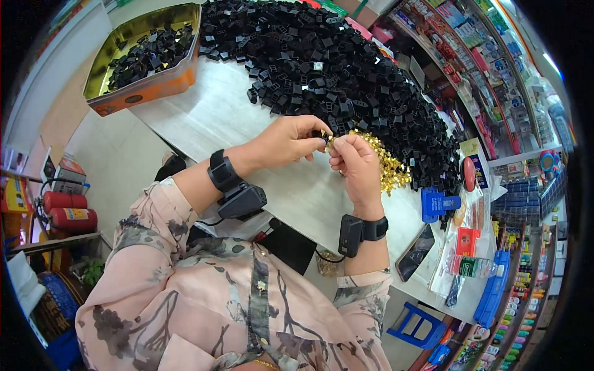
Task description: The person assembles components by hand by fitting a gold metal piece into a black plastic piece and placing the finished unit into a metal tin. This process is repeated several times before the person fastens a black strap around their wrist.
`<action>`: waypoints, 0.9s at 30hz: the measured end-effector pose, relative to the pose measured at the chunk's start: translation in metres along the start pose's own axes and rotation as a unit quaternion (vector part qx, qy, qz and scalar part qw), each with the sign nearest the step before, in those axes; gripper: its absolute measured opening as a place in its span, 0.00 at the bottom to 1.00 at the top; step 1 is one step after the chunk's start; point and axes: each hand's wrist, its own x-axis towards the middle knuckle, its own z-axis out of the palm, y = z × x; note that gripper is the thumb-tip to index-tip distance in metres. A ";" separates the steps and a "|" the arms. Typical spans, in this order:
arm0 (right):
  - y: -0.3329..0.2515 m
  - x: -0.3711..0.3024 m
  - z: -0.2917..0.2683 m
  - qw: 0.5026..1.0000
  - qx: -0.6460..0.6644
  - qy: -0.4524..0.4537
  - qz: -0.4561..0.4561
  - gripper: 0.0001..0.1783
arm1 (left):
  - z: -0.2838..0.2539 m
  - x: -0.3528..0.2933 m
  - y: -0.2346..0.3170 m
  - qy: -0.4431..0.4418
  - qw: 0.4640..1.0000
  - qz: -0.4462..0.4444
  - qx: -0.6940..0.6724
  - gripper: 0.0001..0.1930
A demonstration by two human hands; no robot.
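Above the pale table, my two hands meet almost fingertip to fingertip. My left hand (286,142) is closed in a pinch, its thumb and index finger on a small black plastic piece, mostly hidden by the fingers. The fingers of my right hand (359,166) pinch a small gold metal piece (330,141) right against it. Just beyond my right hand lies a heap of small shiny gold metal pieces (393,168). Behind both hands spreads a large pile of small square black plastic pieces (334,74).
An orange tin (145,89) with gold inside, partly filled with black pieces, stands at the table's far left. On the right lie a blue clip-like object (438,204), a phone (414,253), a plastic bottle (473,267) and a red box (468,241). Stocked shelves (526,266) line the right.
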 end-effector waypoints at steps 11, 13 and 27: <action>-0.002 0.000 0.001 0.996 -0.087 0.000 0.020 0.07 | -0.001 -0.001 -0.002 -0.011 0.997 0.026 0.076 0.11; -0.002 0.001 0.000 0.994 -0.104 -0.015 0.038 0.07 | 0.000 -0.002 -0.001 -0.006 0.993 0.063 0.097 0.11; -0.001 -0.006 0.000 0.931 -0.342 0.021 -0.126 0.11 | -0.017 0.020 0.013 0.084 0.988 -0.060 -0.112 0.09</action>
